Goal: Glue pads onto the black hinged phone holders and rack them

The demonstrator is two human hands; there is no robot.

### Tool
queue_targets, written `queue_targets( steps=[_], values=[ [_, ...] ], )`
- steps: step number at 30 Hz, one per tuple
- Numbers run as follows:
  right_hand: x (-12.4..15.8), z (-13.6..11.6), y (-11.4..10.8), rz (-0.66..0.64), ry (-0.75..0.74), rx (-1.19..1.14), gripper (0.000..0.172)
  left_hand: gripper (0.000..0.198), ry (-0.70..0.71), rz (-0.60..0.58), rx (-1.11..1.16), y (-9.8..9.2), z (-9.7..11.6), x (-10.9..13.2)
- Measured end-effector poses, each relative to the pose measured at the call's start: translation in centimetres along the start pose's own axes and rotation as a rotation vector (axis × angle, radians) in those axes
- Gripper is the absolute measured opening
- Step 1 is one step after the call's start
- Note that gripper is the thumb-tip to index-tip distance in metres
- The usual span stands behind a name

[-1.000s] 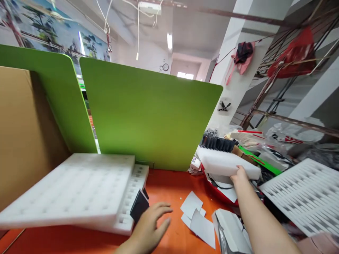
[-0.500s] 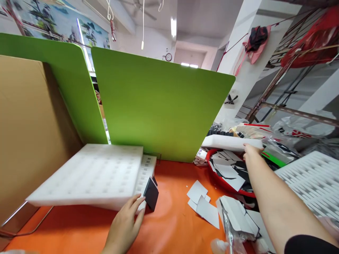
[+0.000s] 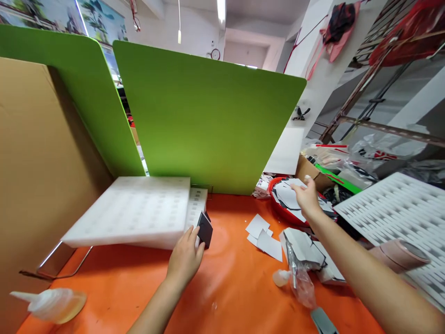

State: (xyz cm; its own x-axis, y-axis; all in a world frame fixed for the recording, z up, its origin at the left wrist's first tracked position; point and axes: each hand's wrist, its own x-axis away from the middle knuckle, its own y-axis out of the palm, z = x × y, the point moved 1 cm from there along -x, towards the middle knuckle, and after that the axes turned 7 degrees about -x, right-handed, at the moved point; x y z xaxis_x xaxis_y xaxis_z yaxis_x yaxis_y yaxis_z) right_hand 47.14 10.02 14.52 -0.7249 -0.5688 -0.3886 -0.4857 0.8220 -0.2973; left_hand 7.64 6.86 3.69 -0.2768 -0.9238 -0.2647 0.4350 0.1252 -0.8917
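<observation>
My left hand [image 3: 184,260] is at the right end of the white foam blocks, with its thumb and fingertips against a thin black square piece [image 3: 206,229]. That piece stands tilted beside the lower foam block [image 3: 196,202], and the hand appears to pinch its left edge. A larger white foam slab [image 3: 139,208] lies on top. Above the red basket [image 3: 283,214], my right hand [image 3: 308,199] reaches out with fingers apart. A small white spot shows at one fingertip. White and black flat pieces [image 3: 287,194] fill the basket.
Loose white cards [image 3: 266,241] lie on the orange table [image 3: 229,287]. Right of them are a white box [image 3: 302,248] and plastic wrap. A squeeze bottle [image 3: 57,304] lies front left. Green partitions [image 3: 205,120] stand behind; a slotted white panel [image 3: 396,213] leans at right.
The white foam strip under my right hand is out of sight, and that hand has drawn back over the basket with its fingers apart. My left hand stays at the black piece. The view has tilted down.
</observation>
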Motion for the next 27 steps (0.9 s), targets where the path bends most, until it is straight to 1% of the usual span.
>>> queue_targets(
  steps=[1, 2, 3, 4, 5, 7, 8, 9, 10, 11, 12, 14, 15, 17, 18, 19, 20, 21, 22, 23, 24, 25, 26, 27],
  values=[
    [3.1, -1.2, 0.2, -0.058, -0.01, -0.009, 0.068, 0.043, 0.033, 0.004, 0.02, -0.4, 0.2, 0.7],
    [6.5, -2.5, 0.3, -0.116, -0.095, -0.019, 0.062, 0.042, 0.071, 0.005, 0.043, -0.8, 0.4, 1.5],
    [10.2, -3.9, 0.4, -0.202, -0.224, -0.032, 0.056, 0.041, 0.106, 0.003, 0.069, -1.1, 0.7, 2.1],
    [14.0, -5.3, 0.5, -0.312, -0.379, -0.053, 0.053, 0.041, 0.13, 0.0, 0.092, -1.4, 1.0, 2.7],
    [17.7, -6.5, 0.6, -0.439, -0.552, -0.069, 0.055, 0.041, 0.136, -0.002, 0.114, -1.6, 1.3, 3.2],
    [24.2, -8.1, 0.9, -0.615, -0.909, -0.158, 0.066, 0.041, 0.103, 0.003, 0.156, -1.6, 1.7, 3.9],
    [26.6, -8.4, 1.0, -0.679, -1.031, -0.221, 0.069, 0.042, 0.078, 0.01, 0.18, -1.6, 1.8, 4.1],
    [28.3, -8.4, 1.2, -0.696, -1.066, -0.26, 0.071, 0.042, 0.057, 0.018, 0.204, -1.5, 1.7, 4.4],
    [29.4, -8.1, 1.6, -0.707, -1.049, -0.277, 0.069, 0.043, 0.043, 0.025, 0.224, -1.5, 1.5, 4.6],
    [29.7, -7.4, 2.1, -0.714, -0.975, -0.266, 0.064, 0.043, 0.033, 0.028, 0.239, -1.5, 1.2, 4.9],
    [29.6, -6.6, 2.7, -0.724, -0.861, -0.23, 0.057, 0.042, 0.022, 0.03, 0.248, -1.6, 0.7, 5.2],
    [28.1, -4.6, 4.7, -0.785, -0.601, -0.119, 0.038, 0.04, -0.016, 0.025, 0.257, -1.9, -0.2, 5.7],
    [27.0, -3.7, 5.9, -0.828, -0.479, -0.06, 0.031, 0.038, -0.043, 0.021, 0.26, -2.1, -0.7, 5.9],
    [24.3, -2.4, 8.7, -0.924, -0.297, 0.048, 0.03, 0.037, -0.086, 0.007, 0.269, -2.4, -1.3, 6.2],
    [23.0, -2.2, 10.2, -0.966, -0.26, 0.097, 0.033, 0.036, -0.096, -0.002, 0.273, -2.5, -1.5, 6.3],
    [21.7, -2.2, 11.8, -1.018, -0.281, 0.142, 0.042, 0.036, -0.095, -0.015, 0.275, -2.5, -1.6, 6.5],
    [20.6, -2.5, 13.3, -1.087, -0.349, 0.199, 0.055, 0.036, -0.087, -0.032, 0.275, -2.5, -1.6, 6.6],
    [19.6, -2.9, 14.7, -1.162, -0.456, 0.277, 0.069, 0.037, -0.076, -0.05, 0.274, -2.4, -1.5, 6.8],
    [18.9, -3.4, 15.9, -1.223, -0.59, 0.357, 0.078, 0.037, -0.067, -0.069, 0.271, -2.3, -1.5, 7.0],
    [18.5, -3.9, 17.0, -1.274, -0.732, 0.43, 0.081, 0.038, -0.062, -0.088, 0.267, -2.2, -1.4, 7.2],
    [18.1, -4.4, 17.8, -1.31, -0.866, 0.49, 0.077, 0.038, -0.062, -0.102, 0.265, -2.1, -1.5, 7.5],
    [17.9, -4.8, 18.4, -1.332, -0.972, 0.536, 0.068, 0.038, -0.068, -0.111, 0.266, -1.9, -1.6, 7.7],
    [17.8, -5.0, 18.7, -1.347, -1.042, 0.573, 0.057, 0.038, -0.081, -0.115, 0.271, -1.7, -1.7, 7.9],
    [17.7, -5.2, 18.8, -1.358, -1.072, 0.606, 0.046, 0.038, -0.099, -0.117, 0.282, -1.5, -1.9, 8.0]
  ],
)
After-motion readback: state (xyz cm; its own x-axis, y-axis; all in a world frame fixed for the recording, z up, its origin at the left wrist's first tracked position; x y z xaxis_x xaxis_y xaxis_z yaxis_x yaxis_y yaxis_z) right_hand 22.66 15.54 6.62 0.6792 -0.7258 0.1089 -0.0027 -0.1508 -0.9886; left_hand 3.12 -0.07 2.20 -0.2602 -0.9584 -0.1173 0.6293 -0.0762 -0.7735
